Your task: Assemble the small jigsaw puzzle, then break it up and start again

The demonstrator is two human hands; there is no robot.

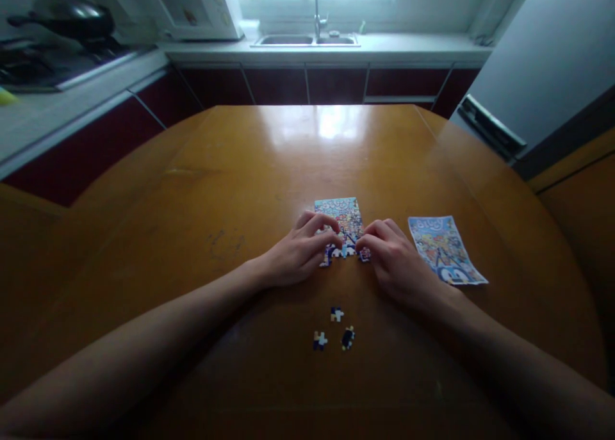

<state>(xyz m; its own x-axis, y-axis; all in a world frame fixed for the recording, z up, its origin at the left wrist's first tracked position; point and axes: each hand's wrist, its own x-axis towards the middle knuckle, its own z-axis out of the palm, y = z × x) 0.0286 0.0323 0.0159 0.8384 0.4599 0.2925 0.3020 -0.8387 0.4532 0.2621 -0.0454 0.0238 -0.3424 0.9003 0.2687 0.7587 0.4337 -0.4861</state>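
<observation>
In the head view, a partly assembled jigsaw puzzle [353, 219] lies just right of the frame's centre on the wooden table [192, 190]. The left hand [303, 248], fingers curled, reaches over the puzzle's left side; the right hand [391, 254] bends its fingers at the lower right edge. Whether either pinches a piece, I cannot tell. Three loose pieces [337, 314] lie below, at lower centre. A printed picture sheet [442, 244] lies right of centre, and a sink [288, 41] sits at top centre.

Head view, facing forward, down over table [269, 171]
</observation>
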